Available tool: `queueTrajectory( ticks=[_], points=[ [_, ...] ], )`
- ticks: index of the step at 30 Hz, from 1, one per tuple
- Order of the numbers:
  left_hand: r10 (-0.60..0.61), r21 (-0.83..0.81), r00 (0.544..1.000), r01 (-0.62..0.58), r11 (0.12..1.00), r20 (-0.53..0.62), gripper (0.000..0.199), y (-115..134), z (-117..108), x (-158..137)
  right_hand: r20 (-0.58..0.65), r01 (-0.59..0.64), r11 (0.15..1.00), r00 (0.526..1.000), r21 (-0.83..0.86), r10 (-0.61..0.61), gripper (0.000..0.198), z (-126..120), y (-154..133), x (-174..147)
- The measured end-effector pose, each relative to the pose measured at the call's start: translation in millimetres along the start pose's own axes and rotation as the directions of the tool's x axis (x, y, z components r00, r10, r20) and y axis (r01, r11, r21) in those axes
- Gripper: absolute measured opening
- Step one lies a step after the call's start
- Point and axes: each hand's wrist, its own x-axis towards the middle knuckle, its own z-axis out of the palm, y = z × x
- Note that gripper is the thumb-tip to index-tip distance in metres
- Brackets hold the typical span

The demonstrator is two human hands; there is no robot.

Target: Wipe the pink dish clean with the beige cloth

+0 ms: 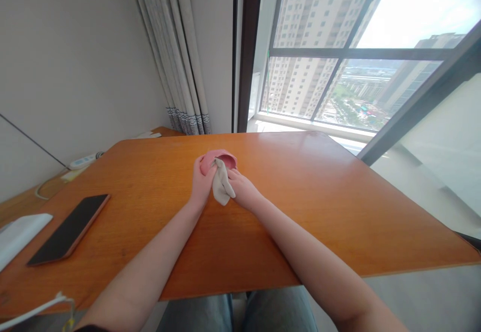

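A pink bowl-like object [212, 155] is held just over the wooden table, tilted so that its hollow opening faces me and to the right. My left hand [201, 181] grips its left side, the thumb lying near the rim. At the right side, my right hand [243, 187] has its fingers closed on a pale beige cloth [221, 186]. The cloth hangs down in front of the opening, its upper end at the rim. Some fingertips of both hands are hidden behind the pink object and the cloth.
The wooden table [300, 186] spreads out around my hands. To the left lies a black phone [71, 229], with a white sheet-like item [22, 234] beside it. A white power strip [82, 161] sits by the wall. A white cable [33, 309] crosses the near left corner.
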Motion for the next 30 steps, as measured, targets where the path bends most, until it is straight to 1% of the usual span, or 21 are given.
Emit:
queueTrajectory(
  ticks=[2,4,7,8,9,10,12,13,14,16,17,18,19,21,22,24,27,28,29,30],
  points=[
    [0.013,0.014,0.998,-0.014,1.000,0.061,0.045,3,-6,7,0.016,-0.015,1.000,1.000,-0.016,0.016,0.015,-5,-2,0],
    [0.029,0.029,0.988,-0.034,0.999,0.154,0.044,8,-13,15,0.040,-0.047,0.997,0.998,-0.065,0.050,0.015,-10,-4,-1],
    [0.095,0.139,0.955,-0.138,0.981,0.281,0.042,16,-22,21,0.073,-0.053,0.987,0.995,-0.152,0.065,0.015,-13,-7,-2],
    [0.119,0.173,0.945,-0.178,0.969,0.305,0.042,18,-22,20,0.078,-0.045,0.985,0.995,-0.166,0.058,0.015,-13,-7,-2],
    [0.141,0.185,0.942,-0.203,0.962,0.304,0.043,19,-21,17,0.081,-0.038,0.984,0.995,-0.173,0.053,0.015,-13,-8,-2],
    [0.159,0.168,0.950,-0.209,0.963,0.268,0.046,20,-18,13,0.079,-0.037,0.984,0.996,-0.175,0.051,0.016,-12,-8,-2],
    [0.158,0.064,0.981,-0.165,0.984,0.112,0.054,18,-7,1,0.047,-0.064,0.983,0.996,-0.169,0.073,0.017,-10,-8,-3],
    [0.117,-0.009,0.993,-0.117,0.993,0.026,0.057,16,0,-5,0.014,-0.088,0.983,0.996,-0.162,0.092,0.017,-10,-8,-3],
    [0.048,-0.081,0.998,-0.051,0.995,-0.037,0.057,13,7,-11,-0.018,-0.109,0.983,0.994,-0.151,0.107,0.017,-9,-8,-3],
    [-0.108,-0.170,0.991,0.093,0.981,-0.078,0.052,7,17,-19,-0.049,-0.127,0.984,0.991,-0.125,0.122,0.016,-8,-7,-3],
    [-0.152,-0.175,0.985,0.135,0.975,-0.082,0.050,5,19,-21,-0.042,-0.124,0.986,0.992,-0.110,0.120,0.016,-8,-7,-2],
    [-0.155,-0.156,0.984,0.139,0.978,-0.089,0.047,4,19,-20,-0.023,-0.117,0.989,0.993,-0.095,0.115,0.016,-7,-6,-2],
    [-0.116,-0.118,0.989,0.105,0.987,-0.091,0.045,3,17,-17,0.000,-0.109,0.991,0.994,-0.083,0.109,0.016,-7,-5,-2],
    [0.029,-0.017,0.998,-0.031,0.999,-0.062,0.042,6,9,-9,0.031,-0.100,0.992,0.994,-0.081,0.103,0.017,-7,-3,-2],
    [0.099,0.034,0.995,-0.098,0.995,-0.029,0.039,10,4,-5,0.038,-0.092,0.991,0.995,-0.096,0.096,0.018,-7,-3,-2],
    [0.196,0.125,0.978,-0.204,0.971,0.069,0.037,18,-6,2,0.037,-0.070,0.987,0.996,-0.142,0.076,0.018,-7,-3,-2],
    [0.263,0.218,0.933,-0.318,0.923,0.246,0.042,29,-12,3,0.011,-0.090,0.981,0.996,-0.172,0.094,0.019,-4,-5,-1],
    [0.268,0.220,0.926,-0.329,0.918,0.267,0.047,30,-11,0,0.004,-0.101,0.981,0.995,-0.163,0.103,0.020,-3,-6,-1],
    [0.267,0.202,0.931,-0.319,0.926,0.250,0.052,29,-8,-2,-0.001,-0.112,0.982,0.994,-0.152,0.113,0.021,-2,-7,-1],
    [0.256,0.166,0.946,-0.290,0.943,0.197,0.056,27,-5,-5,-0.003,-0.117,0.983,0.993,-0.140,0.118,0.022,-1,-8,-1]
  ],
)
